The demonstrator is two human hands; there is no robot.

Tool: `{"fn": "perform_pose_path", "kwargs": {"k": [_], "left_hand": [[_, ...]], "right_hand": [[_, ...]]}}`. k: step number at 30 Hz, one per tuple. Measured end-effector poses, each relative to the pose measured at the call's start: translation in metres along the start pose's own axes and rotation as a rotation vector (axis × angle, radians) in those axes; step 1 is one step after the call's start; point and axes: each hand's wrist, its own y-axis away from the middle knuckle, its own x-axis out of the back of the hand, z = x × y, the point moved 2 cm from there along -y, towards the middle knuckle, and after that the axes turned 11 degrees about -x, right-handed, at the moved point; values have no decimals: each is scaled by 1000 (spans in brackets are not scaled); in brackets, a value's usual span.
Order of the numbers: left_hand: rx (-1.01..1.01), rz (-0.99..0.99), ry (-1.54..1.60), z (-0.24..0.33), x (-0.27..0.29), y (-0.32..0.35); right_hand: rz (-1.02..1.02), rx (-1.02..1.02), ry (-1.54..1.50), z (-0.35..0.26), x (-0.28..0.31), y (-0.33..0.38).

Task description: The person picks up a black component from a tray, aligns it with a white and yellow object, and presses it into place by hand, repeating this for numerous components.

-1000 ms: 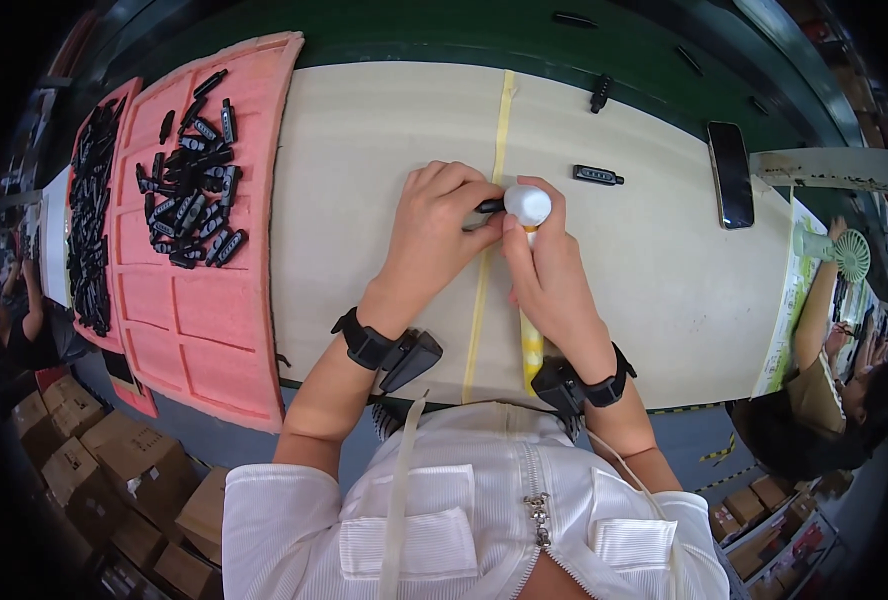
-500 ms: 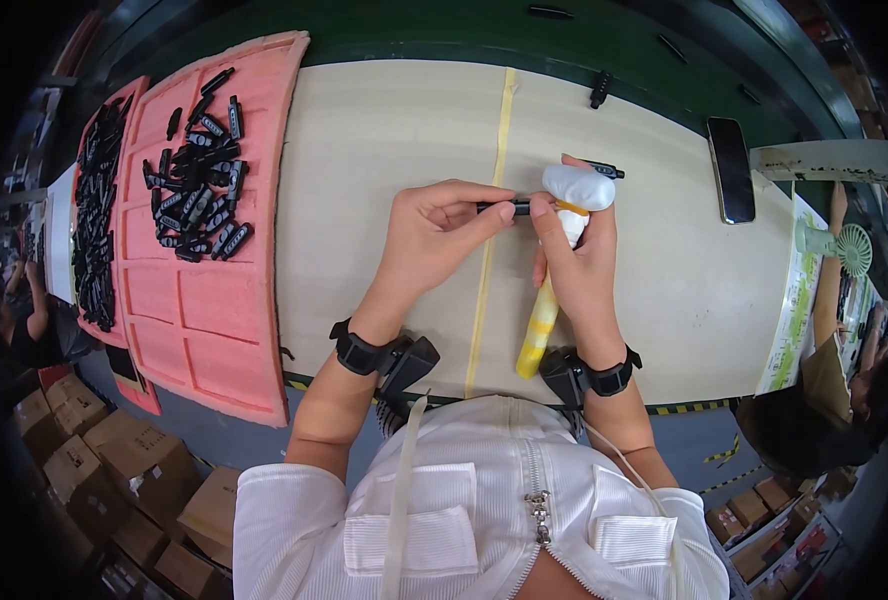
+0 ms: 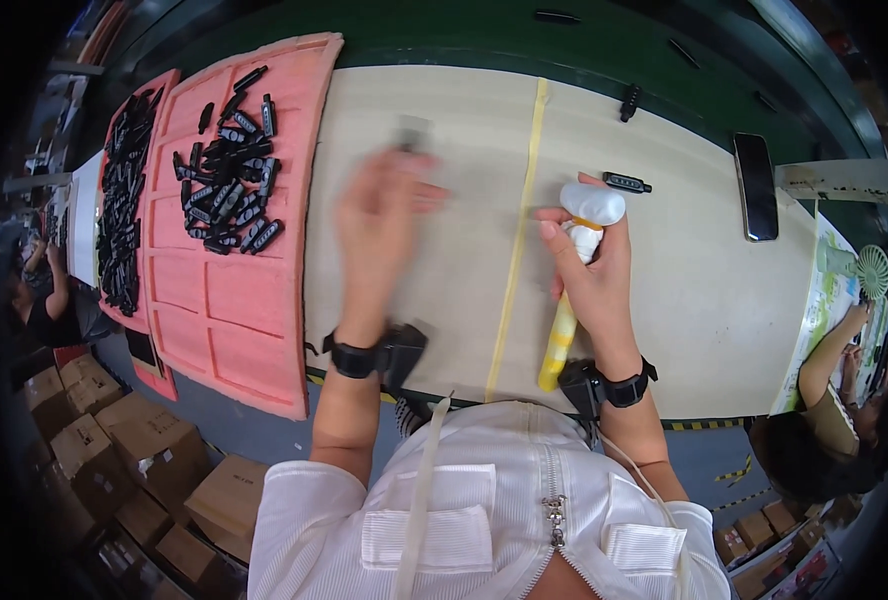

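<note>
My left hand is over the left part of the mat, smeared by motion. At its fingertips is a blurred small black plastic part. My right hand is wrapped round a stick with a rounded white cloth-covered head, an orange band and a yellow-and-white wrapped handle that slants down toward me. Just beyond that head, another elongated black part lies on the mat, apart from my fingers.
Pink foam trays at the left carry a heap of black parts and a denser pile. Yellow tape crosses the mat. A phone and a green fan are at the right. Co-workers sit on both sides.
My left hand has parted from the right and moved left with the black part. My right hand keeps hold of the stick. The whole view has shifted slightly.
</note>
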Motion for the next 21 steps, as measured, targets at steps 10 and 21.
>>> {"fn": "perform_pose_path", "kwargs": {"k": [10,21], "left_hand": [[10,308,189,-13,34,-88],[-773,-244,-815,-51,-121,-229]], "right_hand": [[-10,-36,8,5,6,-3],[-59,-78,-8,4,2,1]]}}
